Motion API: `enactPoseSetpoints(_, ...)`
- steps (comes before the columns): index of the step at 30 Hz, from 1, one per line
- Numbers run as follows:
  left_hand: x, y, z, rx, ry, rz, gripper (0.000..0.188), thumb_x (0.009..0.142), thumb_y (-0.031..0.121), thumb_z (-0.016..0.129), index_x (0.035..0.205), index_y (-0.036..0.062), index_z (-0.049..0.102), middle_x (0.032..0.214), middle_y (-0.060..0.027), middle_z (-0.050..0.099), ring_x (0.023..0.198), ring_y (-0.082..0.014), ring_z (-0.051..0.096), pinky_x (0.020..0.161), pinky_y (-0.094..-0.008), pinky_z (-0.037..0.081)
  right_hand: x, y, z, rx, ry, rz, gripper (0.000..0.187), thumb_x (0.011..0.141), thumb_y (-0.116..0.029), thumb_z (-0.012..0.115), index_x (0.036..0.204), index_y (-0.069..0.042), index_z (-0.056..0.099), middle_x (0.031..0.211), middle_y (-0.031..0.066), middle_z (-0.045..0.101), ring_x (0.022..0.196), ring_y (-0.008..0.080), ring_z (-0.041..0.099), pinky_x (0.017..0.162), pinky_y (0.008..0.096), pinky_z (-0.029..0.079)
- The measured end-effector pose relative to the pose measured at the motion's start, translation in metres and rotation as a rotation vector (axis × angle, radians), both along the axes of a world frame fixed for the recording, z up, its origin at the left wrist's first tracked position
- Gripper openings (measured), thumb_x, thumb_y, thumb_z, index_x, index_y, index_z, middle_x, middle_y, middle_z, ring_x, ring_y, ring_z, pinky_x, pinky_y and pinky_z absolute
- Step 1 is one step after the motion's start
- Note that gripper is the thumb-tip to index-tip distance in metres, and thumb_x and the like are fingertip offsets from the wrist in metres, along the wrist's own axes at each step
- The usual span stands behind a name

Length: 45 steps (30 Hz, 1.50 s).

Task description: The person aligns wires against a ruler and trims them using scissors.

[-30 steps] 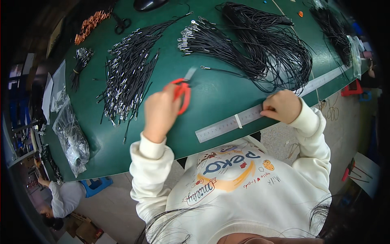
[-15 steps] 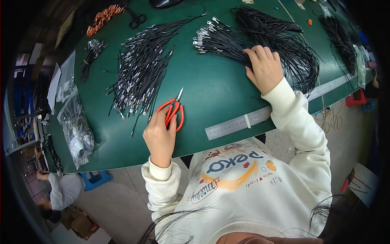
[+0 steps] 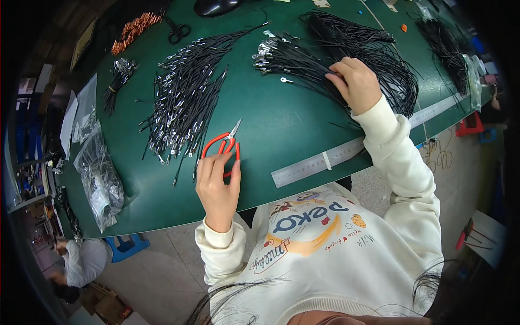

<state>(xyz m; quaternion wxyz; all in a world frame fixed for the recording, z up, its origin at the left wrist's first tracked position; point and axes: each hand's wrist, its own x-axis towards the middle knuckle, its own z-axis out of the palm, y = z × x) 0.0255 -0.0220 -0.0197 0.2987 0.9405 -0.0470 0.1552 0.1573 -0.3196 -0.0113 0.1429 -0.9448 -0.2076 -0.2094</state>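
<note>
My left hand (image 3: 218, 187) is closed round the red handles of a pair of scissors (image 3: 231, 140), whose pointed blades face away from me over the green table. With thumb and fingers pinched, my right hand (image 3: 358, 84) grips a black wire (image 3: 311, 88) by the loose bundle. That wire ends in a silver ring terminal (image 3: 286, 80), which lies a little apart from the others. Beside it fans out the bundle of black wires with ring terminals (image 3: 276, 54). Further left lies a large pile of short black wires with metal ends (image 3: 184, 100).
A steel ruler (image 3: 303, 169) lies along the near edge. Longer black wires (image 3: 384, 65) heap up behind my right hand. On the left are a clear plastic bag (image 3: 100, 179), a tied wire bundle (image 3: 116, 86), copper-coloured parts (image 3: 135, 32) and black scissors (image 3: 177, 31). Another person (image 3: 86, 262) sits at lower left.
My right hand has drawn one wire toward me, away from the bundle, and its fingers have closed into a pinch. My left hand has shifted slightly right with the red scissors.
</note>
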Motion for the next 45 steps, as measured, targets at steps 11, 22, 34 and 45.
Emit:
enactPoseSetpoints(11,0.006,-0.004,0.006,-0.036,-0.063,-0.104,0.021,0.071,0.001,0.071,0.09,0.0006,0.064,0.087,-0.0103,0.061,0.08,-0.0281,0.058,0.068,-0.0355,0.048,-0.016,-0.002,0.035,0.928,0.585,0.154,0.02,0.095,-0.011,0.051,0.105,0.004,0.059,0.072,-0.001,0.056,0.064,0.0049,0.047,0.056,0.0199,0.038)
enactPoseSetpoints(22,0.012,-0.028,0.026,-0.118,-0.116,-0.254,0.021,0.069,-0.003,0.072,0.088,-0.0012,0.065,0.085,-0.011,0.062,0.08,-0.0278,0.059,0.07,-0.0346,0.048,-0.026,0.007,0.049,0.513,0.468,0.143,0.012,0.09,-0.011,0.056,0.091,0.0,0.058,0.073,0.011,0.059,0.06,0.0247,0.058,0.058,0.0297,0.047)
enactPoseSetpoints(34,0.019,-0.065,0.068,0.213,-0.404,-0.141,0.037,0.071,0.0,0.071,0.107,0.0056,0.063,0.091,-0.0088,0.061,0.091,-0.0265,0.054,0.079,-0.0369,0.044,-0.04,0.002,0.035,0.146,0.316,0.466,0.007,0.082,-0.009,0.061,0.086,-0.003,0.059,0.078,0.0089,0.057,0.076,0.028,0.055,0.071,0.0358,0.044)
enactPoseSetpoints(45,0.027,-0.056,0.022,-0.551,0.772,-0.514,0.022,0.092,0.012,0.056,0.104,-0.0025,0.065,0.073,-0.0033,0.065,0.062,-0.0048,0.051,0.056,-0.0211,0.041,-0.06,-0.02,0.034,-0.028,0.396,0.505,0.007,0.082,-0.013,0.063,0.083,-0.007,0.06,0.078,0.0056,0.057,0.076,0.0226,0.054,0.071,0.033,0.042)
